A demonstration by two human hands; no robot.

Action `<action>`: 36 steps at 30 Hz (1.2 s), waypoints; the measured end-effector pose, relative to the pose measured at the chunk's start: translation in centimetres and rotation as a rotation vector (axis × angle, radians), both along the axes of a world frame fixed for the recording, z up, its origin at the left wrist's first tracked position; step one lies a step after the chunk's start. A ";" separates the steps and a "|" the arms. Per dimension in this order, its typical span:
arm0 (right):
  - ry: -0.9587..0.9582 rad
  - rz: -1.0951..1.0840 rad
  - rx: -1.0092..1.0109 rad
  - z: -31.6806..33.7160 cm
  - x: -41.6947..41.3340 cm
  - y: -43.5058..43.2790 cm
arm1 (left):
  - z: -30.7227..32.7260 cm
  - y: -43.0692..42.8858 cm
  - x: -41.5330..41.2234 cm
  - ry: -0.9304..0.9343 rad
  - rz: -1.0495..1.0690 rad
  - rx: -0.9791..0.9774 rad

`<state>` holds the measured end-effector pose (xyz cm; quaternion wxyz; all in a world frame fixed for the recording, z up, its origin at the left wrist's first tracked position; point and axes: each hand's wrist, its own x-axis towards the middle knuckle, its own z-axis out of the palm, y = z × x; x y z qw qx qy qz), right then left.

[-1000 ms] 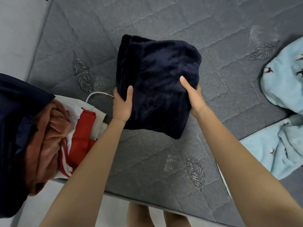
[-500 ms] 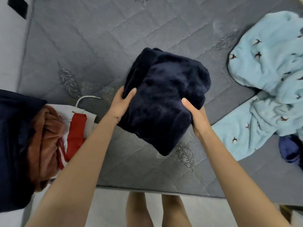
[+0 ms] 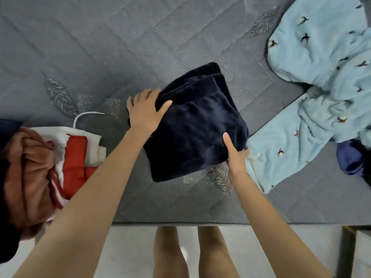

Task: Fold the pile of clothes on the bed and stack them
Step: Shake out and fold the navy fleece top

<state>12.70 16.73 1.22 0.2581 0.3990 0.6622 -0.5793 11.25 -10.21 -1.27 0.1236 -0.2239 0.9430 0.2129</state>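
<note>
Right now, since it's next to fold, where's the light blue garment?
Head view, right side: the light blue garment lies crumpled on the bed beside the right hand holding the navy bundle.

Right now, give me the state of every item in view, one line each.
Navy garment, folded, held at both sides.
Left hand, grips the navy garment's left edge, thumb on top.
Right hand, grips its near right corner, thumb on top.
Light blue garment, unfolded, spread on the bed.
Red and white garment, crumpled at the bed's left edge.
Rust garment, bunched beside it.
</note>
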 end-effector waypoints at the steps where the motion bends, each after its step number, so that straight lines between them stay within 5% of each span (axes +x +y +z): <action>1: 0.044 0.023 0.087 0.0 -1.1 0.4 | 0.3 0.3 1.2 0.053 0.049 -0.025; 4: 0.210 0.287 0.227 0.0 -4.8 0.7 | 0.4 1.6 5.5 0.186 0.281 0.084; 8: 0.236 0.652 0.207 -0.8 -9.3 -0.1 | 0.6 3.9 9.5 0.150 0.820 0.910; 10: 0.176 0.745 0.106 -1.3 -10.9 -0.4 | 0.2 5.0 11.0 0.060 0.901 1.133; 14: 0.061 0.819 -0.054 -1.6 -12.2 -0.8 | -0.7 6.1 12.0 -0.035 0.807 1.186; 21: -0.114 0.773 -0.230 1.7 -11.6 -1.1 | 3.2 5.8 9.2 0.071 1.047 1.168; 36: 0.161 0.633 -0.236 24.9 -2.7 -0.5 | 25.4 6.8 15.2 0.403 1.101 1.201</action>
